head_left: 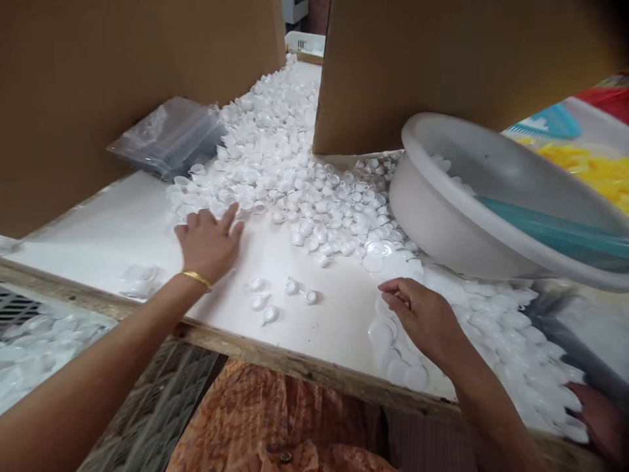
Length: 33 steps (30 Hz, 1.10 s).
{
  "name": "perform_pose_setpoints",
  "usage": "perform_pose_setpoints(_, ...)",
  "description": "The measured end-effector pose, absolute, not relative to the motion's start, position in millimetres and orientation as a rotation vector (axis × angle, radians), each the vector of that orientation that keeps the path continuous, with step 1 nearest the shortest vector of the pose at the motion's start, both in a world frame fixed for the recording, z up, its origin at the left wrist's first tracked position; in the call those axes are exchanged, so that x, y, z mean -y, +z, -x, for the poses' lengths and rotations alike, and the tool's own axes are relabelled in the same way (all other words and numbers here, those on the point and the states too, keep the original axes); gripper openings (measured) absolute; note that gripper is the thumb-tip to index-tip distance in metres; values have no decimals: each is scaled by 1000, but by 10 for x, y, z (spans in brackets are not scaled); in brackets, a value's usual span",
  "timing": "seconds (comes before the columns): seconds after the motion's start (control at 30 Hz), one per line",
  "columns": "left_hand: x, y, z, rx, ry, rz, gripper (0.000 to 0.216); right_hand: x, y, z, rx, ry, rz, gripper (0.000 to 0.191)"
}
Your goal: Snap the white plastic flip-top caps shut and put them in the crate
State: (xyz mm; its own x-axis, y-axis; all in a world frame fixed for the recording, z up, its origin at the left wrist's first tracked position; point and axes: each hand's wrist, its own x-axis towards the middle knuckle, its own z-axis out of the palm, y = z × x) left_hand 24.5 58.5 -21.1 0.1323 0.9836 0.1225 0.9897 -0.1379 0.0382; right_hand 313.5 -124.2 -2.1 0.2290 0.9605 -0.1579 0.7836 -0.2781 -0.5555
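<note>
My left hand is open with fingers spread, reaching to the near edge of a pile of small white plastic cups. Whether its fingertips touch any cup is hard to see. Several loose cups lie apart on the white tabletop between my hands. My right hand is closed, thumb and forefinger drawn together above some thin white plastic discs, like toy saucers. Anything in that pinch blends with the white behind it. More discs spread in overlapping rows beyond my right wrist.
Cardboard panels stand at the back left and right. A large whitish basin leans at the right, something teal inside. A clear plastic packet lies at left. White pieces in a crate sit below the wooden table edge. Yellow pieces lie far right.
</note>
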Motion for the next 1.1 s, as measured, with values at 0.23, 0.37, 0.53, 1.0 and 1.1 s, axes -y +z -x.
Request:
perform_pose_setpoints(0.23,-446,-152,206,2061,3,2256,50,1576,-115,-3009,2100,621,2231,22)
perform_pose_setpoints(0.37,-470,-229,333,2059,-65,2265,42,1617,-168,-2985,2086,558,2291,8)
perform_pose_setpoints(0.53,-481,-194,467,2025,-226,2299,37,1557,-99,-3079,1912,673,2307,15)
perform_pose_setpoints(1.0,202,-239,69,2035,-501,2923,34,317,-117,-1734,1727,1095,1654,13)
perform_pose_setpoints(1.1,238,-230,108,2154,-665,2942,31,200,-224,-1619,1819,1044,1691,11)
